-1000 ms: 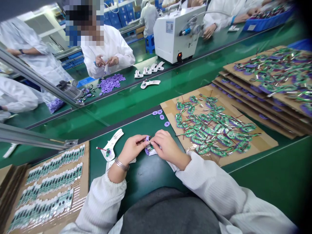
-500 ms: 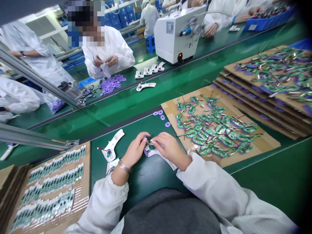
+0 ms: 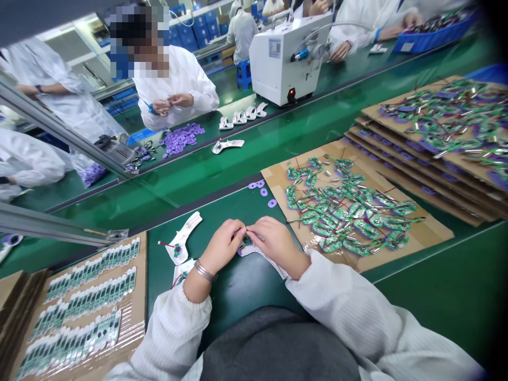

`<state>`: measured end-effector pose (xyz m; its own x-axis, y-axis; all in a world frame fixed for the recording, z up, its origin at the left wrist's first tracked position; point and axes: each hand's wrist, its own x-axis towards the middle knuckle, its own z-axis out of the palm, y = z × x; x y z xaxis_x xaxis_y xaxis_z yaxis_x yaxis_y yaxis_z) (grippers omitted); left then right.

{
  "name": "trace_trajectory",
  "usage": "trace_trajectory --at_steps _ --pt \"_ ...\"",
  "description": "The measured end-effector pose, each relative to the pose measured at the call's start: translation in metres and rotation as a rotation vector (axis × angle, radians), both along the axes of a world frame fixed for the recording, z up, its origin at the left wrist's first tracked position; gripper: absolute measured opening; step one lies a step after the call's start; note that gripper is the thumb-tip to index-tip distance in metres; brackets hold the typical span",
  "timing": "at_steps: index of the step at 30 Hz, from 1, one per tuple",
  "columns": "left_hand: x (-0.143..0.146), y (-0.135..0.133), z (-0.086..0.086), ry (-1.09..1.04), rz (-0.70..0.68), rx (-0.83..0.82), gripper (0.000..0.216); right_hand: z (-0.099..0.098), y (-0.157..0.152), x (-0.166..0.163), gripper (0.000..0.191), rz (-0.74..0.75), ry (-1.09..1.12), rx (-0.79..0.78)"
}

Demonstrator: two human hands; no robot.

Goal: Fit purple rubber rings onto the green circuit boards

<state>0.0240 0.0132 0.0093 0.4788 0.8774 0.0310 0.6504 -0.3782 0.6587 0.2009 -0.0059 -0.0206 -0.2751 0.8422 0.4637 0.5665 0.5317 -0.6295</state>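
My left hand [image 3: 225,244] and my right hand [image 3: 273,241] meet at the fingertips over a white curved plastic housing [image 3: 260,255]. Both pinch closed around something too small and covered to make out. Under the fingers, part of a green circuit board [image 3: 246,241] shows in the housing's wide end, with a bit of purple at its edge. The right palm covers much of the housing. Left of my hands lies another white housing [image 3: 186,233] with a small green board and red wire; a further housing [image 3: 180,269] is partly hidden by my left wrist.
A cardboard sheet [image 3: 278,182] on the right bears green boards with wires. Several purple rings [image 3: 272,203] lie beside it. Stacked cardboard [image 3: 428,186] stands farther right. Narrow boards lie in rows on the left cardboard [image 3: 138,296]. Across the conveyor [image 3: 190,177] sits a co-worker [image 3: 174,84].
My fingertips have drawn together and up slightly off the board. The white housing on the conveyor has shifted left. Across from me, the co-worker's hands no longer show the white piece they held.
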Motion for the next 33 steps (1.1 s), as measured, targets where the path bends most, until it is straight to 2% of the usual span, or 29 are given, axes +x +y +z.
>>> trace_trajectory --at_steps 5,8,10,12,15,20,25,33 --pt "-0.003 -0.001 0.004 -0.046 -0.009 -0.040 0.024 -0.007 0.009 0.004 0.011 0.041 0.201 -0.184" --pt "-0.007 -0.001 0.004 -0.170 -0.041 -0.182 0.020 -0.010 0.012 0.005 0.010 0.059 0.302 -0.246" --pt "-0.010 0.001 0.002 -0.300 -0.056 -0.300 0.025 -0.010 0.012 0.006 0.010 0.047 0.346 -0.261" --pt "-0.011 0.002 -0.003 -0.437 0.013 -0.358 0.033 -0.007 0.012 0.007 0.010 0.036 0.370 -0.264" --pt "-0.010 0.003 -0.007 -0.536 0.139 -0.339 0.034 0.000 0.009 0.008 0.010 0.047 0.359 -0.215" --pt "-0.009 0.003 0.000 -0.410 0.098 -0.263 0.037 0.005 0.007 0.007 0.014 0.094 0.217 -0.070" --pt "-0.011 0.003 0.006 -0.319 0.029 -0.230 0.039 -0.002 0.008 0.006 0.015 0.097 0.158 -0.059" --pt "-0.008 0.003 0.008 -0.293 0.013 -0.188 0.036 -0.005 0.008 0.007 0.015 0.123 0.082 -0.018"
